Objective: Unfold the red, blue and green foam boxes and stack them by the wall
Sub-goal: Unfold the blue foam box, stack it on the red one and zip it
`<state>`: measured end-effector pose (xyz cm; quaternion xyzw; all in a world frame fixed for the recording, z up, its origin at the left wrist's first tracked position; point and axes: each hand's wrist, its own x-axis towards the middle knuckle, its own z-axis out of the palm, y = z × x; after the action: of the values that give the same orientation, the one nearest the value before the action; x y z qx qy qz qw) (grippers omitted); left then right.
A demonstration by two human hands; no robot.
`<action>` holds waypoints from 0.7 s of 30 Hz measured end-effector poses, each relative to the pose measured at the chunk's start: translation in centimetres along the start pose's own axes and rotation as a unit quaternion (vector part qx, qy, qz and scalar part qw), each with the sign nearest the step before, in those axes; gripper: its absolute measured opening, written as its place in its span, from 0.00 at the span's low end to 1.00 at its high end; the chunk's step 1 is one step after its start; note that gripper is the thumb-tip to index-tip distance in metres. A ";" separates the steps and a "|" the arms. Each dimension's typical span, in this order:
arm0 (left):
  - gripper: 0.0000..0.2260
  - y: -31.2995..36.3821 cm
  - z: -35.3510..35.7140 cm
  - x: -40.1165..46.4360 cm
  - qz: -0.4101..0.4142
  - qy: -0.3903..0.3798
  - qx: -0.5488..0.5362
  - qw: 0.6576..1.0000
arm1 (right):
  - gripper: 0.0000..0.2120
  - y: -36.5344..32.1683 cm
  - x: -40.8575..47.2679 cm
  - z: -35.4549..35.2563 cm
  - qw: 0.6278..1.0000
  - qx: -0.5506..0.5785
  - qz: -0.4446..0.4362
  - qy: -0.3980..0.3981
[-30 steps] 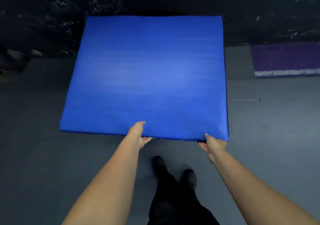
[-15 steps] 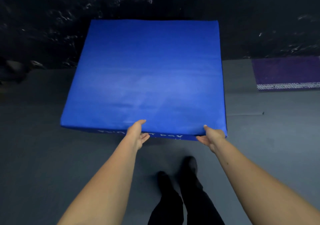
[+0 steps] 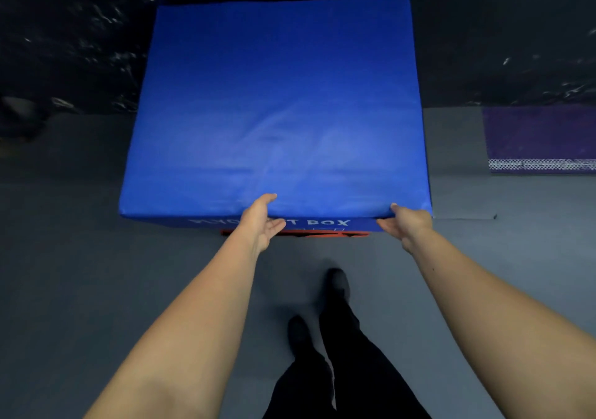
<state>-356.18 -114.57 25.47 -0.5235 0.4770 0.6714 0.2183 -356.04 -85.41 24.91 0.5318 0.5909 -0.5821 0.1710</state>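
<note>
A large blue foam box (image 3: 277,105) fills the middle of the head view, its far edge against the dark wall (image 3: 80,31). White lettering shows on its near side. Under its near edge a strip of the red foam box (image 3: 322,233) peeks out. My left hand (image 3: 261,222) grips the blue box's near edge at the middle, thumb on top and fingers on the front face. My right hand (image 3: 406,222) grips the near right corner the same way. No green box is in view.
Grey floor mats (image 3: 96,257) spread around the boxes. A purple mat (image 3: 541,134) with a white patterned edge lies at the right by the wall. My black-trousered legs and shoes (image 3: 335,286) stand just behind the boxes. A dark object sits at the far left.
The blue box has gone forward and down toward the wall. Its lettered front face and the red box beneath have come into sight. Both hands stay on its near edge.
</note>
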 end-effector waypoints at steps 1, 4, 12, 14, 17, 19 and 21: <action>0.31 0.1 0.0 0.1 0.001 0.003 0.006 1.000 | 0.17 -0.2 0.3 -0.1 1.000 -0.007 0.008 -0.012; 0.33 0.2 0.3 0.3 -0.006 0.022 0.003 1.000 | 0.15 -0.4 0.4 -0.3 0.999 -0.027 0.027 -0.031; 0.25 0.1 -2.4 -1.1 -0.016 0.083 0.013 0.996 | 0.19 0.6 0.5 -0.2 0.995 -0.090 0.040 0.009; 0.23 0.2 -3.9 -1.3 -0.011 0.115 0.022 0.993 | 0.17 0.9 -0.5 0.7 0.992 -0.106 0.060 -0.019; 0.23 1.3 -6.8 -1.5 -0.006 0.138 0.028 0.990 | 0.15 1.1 -2.9 4.0 0.986 -0.120 0.091 -0.071; 0.23 2.0 -8.7 -1.4 -0.001 0.149 0.027 0.988 | 0.18 1.2 -4.4 6.6 0.982 -0.130 0.099 -0.097; 0.23 3.0 -10.9 -1.4 0.005 0.161 0.018 0.987 | 0.20 1.5 -6.1 9.6 0.979 -0.129 0.108 -0.118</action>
<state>-352.67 -125.08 28.02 -0.6188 0.5204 0.5704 0.1447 -356.50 -96.80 26.61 0.4935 0.5763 -0.5374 0.3681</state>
